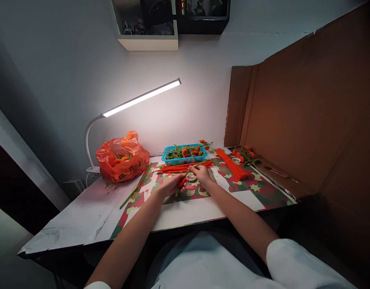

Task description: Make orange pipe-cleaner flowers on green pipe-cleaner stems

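Observation:
My left hand (pixel 173 185) is closed around an orange-red flower (pixel 182 182) with a green stem, low over the front of the table. My right hand (pixel 200 173) pinches a thin green strip (pixel 191 170) that slants down toward the left hand. Beneath and between the hands lies a roll of pale green tape (pixel 191 178). Just behind them is a bunch of orange-red sticks (pixel 169 167). Farther back stands a blue basket (pixel 180 161) of orange flowers with green stems.
An orange plastic bag (pixel 121 160) with flowers sits back left, near a lit lamp (pixel 142 97). Green stems (pixel 136 188) lie left of the hands. At right are more orange sticks (pixel 233 165), flowers (pixel 243 154) and a tall cardboard sheet (pixel 293 108). A shelf (pixel 151 43) hangs above.

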`<move>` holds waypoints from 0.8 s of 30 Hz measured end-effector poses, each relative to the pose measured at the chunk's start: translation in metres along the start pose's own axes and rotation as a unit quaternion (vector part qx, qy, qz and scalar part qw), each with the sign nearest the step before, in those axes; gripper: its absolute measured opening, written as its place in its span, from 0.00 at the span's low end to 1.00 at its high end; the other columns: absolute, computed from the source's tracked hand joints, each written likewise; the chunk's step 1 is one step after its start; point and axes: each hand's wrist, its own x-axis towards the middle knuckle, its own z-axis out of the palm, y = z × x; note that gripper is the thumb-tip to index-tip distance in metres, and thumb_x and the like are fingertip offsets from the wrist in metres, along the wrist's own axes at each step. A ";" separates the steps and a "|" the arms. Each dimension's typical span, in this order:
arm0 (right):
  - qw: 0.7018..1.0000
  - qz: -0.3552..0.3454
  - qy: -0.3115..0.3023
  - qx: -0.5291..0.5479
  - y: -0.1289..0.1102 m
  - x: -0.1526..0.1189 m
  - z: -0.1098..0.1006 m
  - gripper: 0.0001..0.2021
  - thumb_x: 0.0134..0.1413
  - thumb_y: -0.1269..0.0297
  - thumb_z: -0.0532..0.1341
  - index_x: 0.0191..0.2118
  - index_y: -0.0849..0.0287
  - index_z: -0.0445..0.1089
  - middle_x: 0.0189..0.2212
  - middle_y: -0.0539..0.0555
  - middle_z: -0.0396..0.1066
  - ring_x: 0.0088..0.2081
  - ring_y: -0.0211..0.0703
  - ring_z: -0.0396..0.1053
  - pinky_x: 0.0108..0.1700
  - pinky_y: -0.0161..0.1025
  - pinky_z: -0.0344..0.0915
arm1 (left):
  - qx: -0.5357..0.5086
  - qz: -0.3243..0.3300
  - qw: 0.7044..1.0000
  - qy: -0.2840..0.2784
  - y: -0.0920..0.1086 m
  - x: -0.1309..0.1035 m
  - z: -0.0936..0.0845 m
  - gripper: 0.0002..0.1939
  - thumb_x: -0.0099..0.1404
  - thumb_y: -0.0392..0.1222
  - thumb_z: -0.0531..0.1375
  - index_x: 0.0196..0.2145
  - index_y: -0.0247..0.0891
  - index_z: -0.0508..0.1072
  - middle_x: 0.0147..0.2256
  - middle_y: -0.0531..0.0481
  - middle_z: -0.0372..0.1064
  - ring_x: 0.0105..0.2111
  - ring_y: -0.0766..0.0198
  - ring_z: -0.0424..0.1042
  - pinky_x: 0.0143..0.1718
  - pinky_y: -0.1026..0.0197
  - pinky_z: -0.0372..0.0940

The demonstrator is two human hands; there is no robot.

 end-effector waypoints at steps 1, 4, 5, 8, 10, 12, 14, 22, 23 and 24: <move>1.000 -0.003 0.007 0.002 -0.001 -0.001 0.000 0.21 0.49 0.48 0.64 0.21 0.61 0.62 0.16 0.43 0.57 0.19 0.30 0.54 0.23 0.32 0.53 | 0.005 -0.001 1.000 0.003 0.000 -0.001 0.001 0.16 0.67 0.45 0.57 0.50 0.35 0.67 0.47 0.44 0.68 0.41 0.59 0.71 0.41 0.52 0.70; 1.000 -0.012 0.011 0.012 -0.003 -0.003 0.000 0.24 0.37 0.43 0.66 0.17 0.59 0.59 0.14 0.43 0.54 0.19 0.31 0.51 0.23 0.34 0.48 | 0.018 -0.001 1.000 0.013 0.002 -0.003 0.004 0.15 0.67 0.45 0.57 0.48 0.34 0.68 0.43 0.45 0.69 0.37 0.62 0.72 0.36 0.56 0.70; 1.000 -0.014 0.008 0.015 -0.004 -0.004 0.000 0.25 0.35 0.42 0.66 0.17 0.59 0.60 0.14 0.43 0.55 0.19 0.31 0.51 0.23 0.34 0.47 | 0.021 0.004 1.000 0.015 0.002 -0.005 0.005 0.15 0.67 0.45 0.56 0.47 0.34 0.69 0.41 0.46 0.70 0.34 0.64 0.72 0.34 0.58 0.70; 1.000 -0.019 -0.004 0.020 -0.005 -0.005 0.001 0.24 0.35 0.42 0.66 0.18 0.59 0.62 0.15 0.44 0.57 0.20 0.32 0.52 0.23 0.34 0.48 | 0.030 0.033 0.999 0.027 0.004 -0.008 0.009 0.13 0.67 0.45 0.56 0.44 0.33 0.69 0.35 0.49 0.71 0.26 0.68 0.70 0.25 0.64 0.68; 1.000 -0.020 -0.009 0.018 -0.005 -0.005 0.002 0.23 0.40 0.43 0.66 0.19 0.60 0.63 0.16 0.45 0.58 0.20 0.32 0.54 0.23 0.33 0.51 | 0.036 0.056 0.997 0.037 0.004 -0.010 0.010 0.12 0.66 0.44 0.58 0.42 0.33 0.70 0.31 0.50 0.72 0.23 0.69 0.70 0.21 0.67 0.67; 1.000 -0.017 -0.012 0.011 -0.003 -0.004 0.002 0.20 0.49 0.48 0.64 0.23 0.62 0.66 0.19 0.45 0.62 0.21 0.31 0.58 0.24 0.32 0.56 | 0.042 0.072 0.996 0.043 0.004 -0.010 0.011 0.11 0.64 0.43 0.60 0.40 0.33 0.71 0.29 0.49 0.73 0.21 0.67 0.72 0.20 0.67 0.66; 1.000 -0.011 -0.015 0.000 -0.001 -0.003 0.002 0.16 0.57 0.54 0.60 0.30 0.64 0.68 0.24 0.47 0.66 0.24 0.32 0.63 0.27 0.32 0.62 | 0.048 0.080 0.995 0.041 0.004 -0.010 0.011 0.10 0.61 0.42 0.62 0.37 0.32 0.72 0.27 0.47 0.73 0.21 0.65 0.73 0.20 0.67 0.67; 0.999 0.004 -0.029 -0.028 0.003 0.000 0.001 0.13 0.61 0.59 0.58 0.45 0.64 0.67 0.40 0.54 0.70 0.37 0.39 0.70 0.38 0.40 0.70 | 0.066 0.082 0.994 0.003 0.005 -0.015 0.013 0.11 0.54 0.42 0.68 0.29 0.31 0.73 0.24 0.49 0.72 0.23 0.65 0.73 0.20 0.69 0.66; 0.999 0.005 -0.029 -0.031 0.003 0.000 0.001 0.13 0.61 0.59 0.58 0.44 0.64 0.68 0.39 0.53 0.70 0.36 0.39 0.70 0.37 0.40 0.70 | 0.067 0.082 0.994 -0.001 0.005 -0.016 0.014 0.11 0.53 0.42 0.69 0.28 0.31 0.73 0.24 0.49 0.71 0.23 0.66 0.73 0.21 0.69 0.67; 0.999 0.005 -0.028 -0.033 0.003 0.000 0.000 0.12 0.61 0.59 0.58 0.44 0.64 0.68 0.38 0.53 0.70 0.35 0.38 0.70 0.37 0.39 0.70 | 0.069 0.082 0.994 -0.006 0.006 -0.016 0.014 0.12 0.52 0.42 0.69 0.27 0.31 0.73 0.24 0.49 0.71 0.23 0.66 0.72 0.21 0.68 0.67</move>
